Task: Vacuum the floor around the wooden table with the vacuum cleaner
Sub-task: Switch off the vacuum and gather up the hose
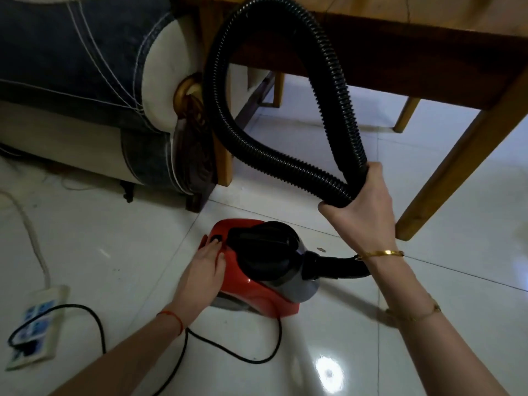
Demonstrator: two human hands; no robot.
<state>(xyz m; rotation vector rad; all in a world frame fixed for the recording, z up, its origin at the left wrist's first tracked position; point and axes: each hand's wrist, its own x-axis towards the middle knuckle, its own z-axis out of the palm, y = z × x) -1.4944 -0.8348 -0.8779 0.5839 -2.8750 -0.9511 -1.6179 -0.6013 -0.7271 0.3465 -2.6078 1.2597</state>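
1. Red vacuum cleaner (pixel 257 270) on the floor (pixel 428 310) at frame centre, long axis toward 3 o'clock.
2. Left hand (pixel 204 267) resting on its rear, fingers (pixel 213 247) straight, tips at the black switch (pixel 215 238).
3. Right hand (pixel 360 207) at 1 o'clock, fingers wrapped round the doubled hose (pixel 220 52).
4. Wooden table (pixel 428 38) at 12 to 2 o'clock.
5. Likely next: pressing the switch; left hand nearer.

Lighting: dim indoor, overall muted. Glare: one bright overhead-light reflection on the glossy white floor tiles (pixel 328 372), lower centre right. Shadows: soft, dark under the wooden bench (pixel 428 30) and beneath the sofa (pixel 71 81). Distortion: wide-angle bending, strongest at edges; bench legs lean outward. Blur: power strip (pixel 37 324) at left edge soft and smeared; corners vignetted; centre reasonably sharp.
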